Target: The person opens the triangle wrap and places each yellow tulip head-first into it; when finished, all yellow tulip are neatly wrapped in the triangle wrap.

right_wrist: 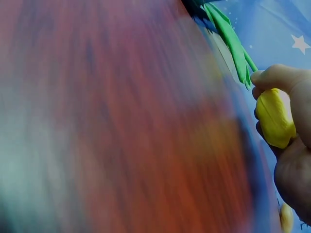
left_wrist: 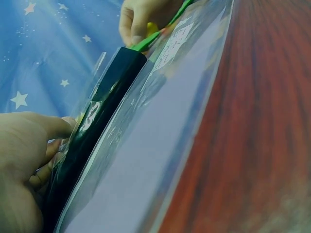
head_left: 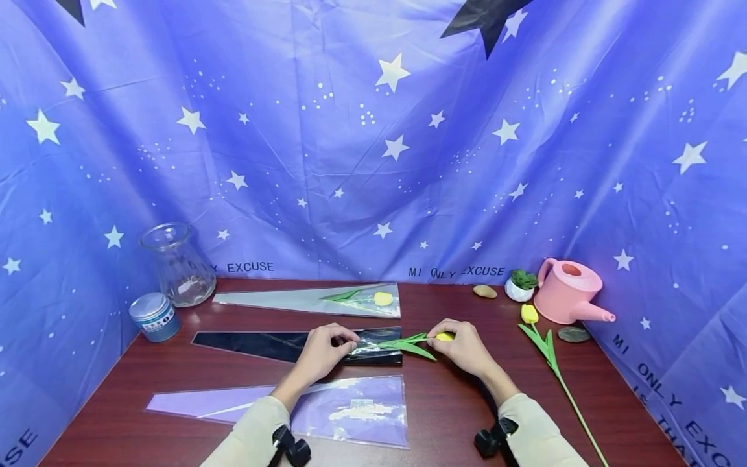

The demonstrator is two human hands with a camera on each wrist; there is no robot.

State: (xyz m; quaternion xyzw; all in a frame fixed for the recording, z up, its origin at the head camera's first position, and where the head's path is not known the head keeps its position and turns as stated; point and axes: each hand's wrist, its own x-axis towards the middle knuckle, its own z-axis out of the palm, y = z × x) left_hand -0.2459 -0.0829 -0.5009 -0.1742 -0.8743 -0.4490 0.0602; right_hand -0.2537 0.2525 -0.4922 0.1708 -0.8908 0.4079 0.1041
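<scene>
My right hand [head_left: 463, 344] pinches a yellow tulip by its stem, just below the bloom [right_wrist: 276, 119]. The tulip's green leaves [head_left: 408, 345] reach over the open right end of a black flower sleeve with a clear front [head_left: 262, 344]; its lower stem lies inside. My left hand [head_left: 328, 350] pinches the sleeve's clear film near that end, lifting it a little in the left wrist view. Behind lies a white sleeve [head_left: 280, 300] holding another yellow tulip [head_left: 382, 299]. Nearer me is a purple sleeve [head_left: 332, 412], partly under my left forearm.
A third yellow tulip [head_left: 551, 355] lies at the right. Beyond it stand a pink watering can [head_left: 566, 292] and a small potted plant [head_left: 521, 285], with stones [head_left: 485, 291] nearby. A glass vase [head_left: 185, 272] and a blue tin [head_left: 155, 318] occupy the left back corner.
</scene>
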